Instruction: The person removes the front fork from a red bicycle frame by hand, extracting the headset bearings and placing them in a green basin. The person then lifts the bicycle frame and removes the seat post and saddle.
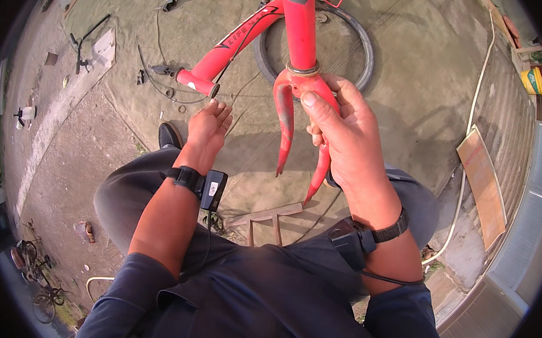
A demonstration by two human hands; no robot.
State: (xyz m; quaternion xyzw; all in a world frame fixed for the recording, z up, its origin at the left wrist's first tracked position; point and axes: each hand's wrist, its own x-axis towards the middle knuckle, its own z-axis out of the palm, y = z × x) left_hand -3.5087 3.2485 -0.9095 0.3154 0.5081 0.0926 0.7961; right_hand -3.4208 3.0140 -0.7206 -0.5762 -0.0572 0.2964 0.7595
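Observation:
My right hand (343, 127) is closed round the top of a red bicycle fork (285, 123), thumb pressed near its crown. The fork's two scuffed legs point down toward me, and its crown meets a metal ring at the end of a thick red tube. That tube belongs to a red bicycle frame (236, 44), whose lettered tube slants down left to a short, open-ended cross tube (196, 83). Just below that open end is my left hand (208, 125), palm partly up and fingers loosely stretched, holding nothing. Whether its fingertips touch the tube I cannot tell.
A bicycle wheel (369, 47) lies beyond the frame. Cables and small parts (158, 70) are on the ground at left, with a handlebar (83, 49) farther out. Between my legs is a small wooden stool (264, 217). A brown board (483, 184) and a pale hose (473, 101) lie right.

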